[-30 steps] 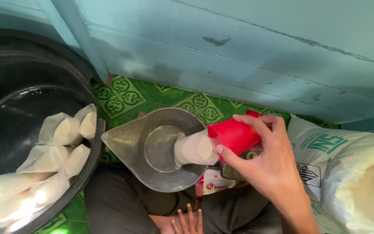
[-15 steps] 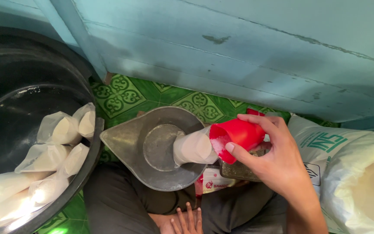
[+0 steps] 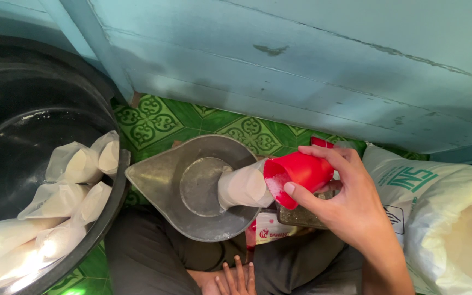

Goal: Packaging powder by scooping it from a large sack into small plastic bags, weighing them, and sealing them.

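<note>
My right hand (image 3: 350,210) grips a red plastic cup (image 3: 301,170), tipped on its side with its mouth against the open end of a clear plastic bag (image 3: 242,187). White grains show inside the cup's mouth. The bag, partly filled with white grains, lies in a grey metal scale pan (image 3: 184,186) with a pouring lip on its left. My left hand does not appear. A few toes or fingertips (image 3: 236,277) show at the bottom edge; I cannot tell which.
A big black tub (image 3: 23,125) on the left holds several filled clear bags (image 3: 75,164). An open white sack (image 3: 449,218) of white grains stands at the right. A blue wooden wall runs behind, over green patterned floor tiles (image 3: 159,123).
My right hand has dropped slightly and turned the red cup, so its mouth and the white grains inside now show. The bag and pan have stayed put.
</note>
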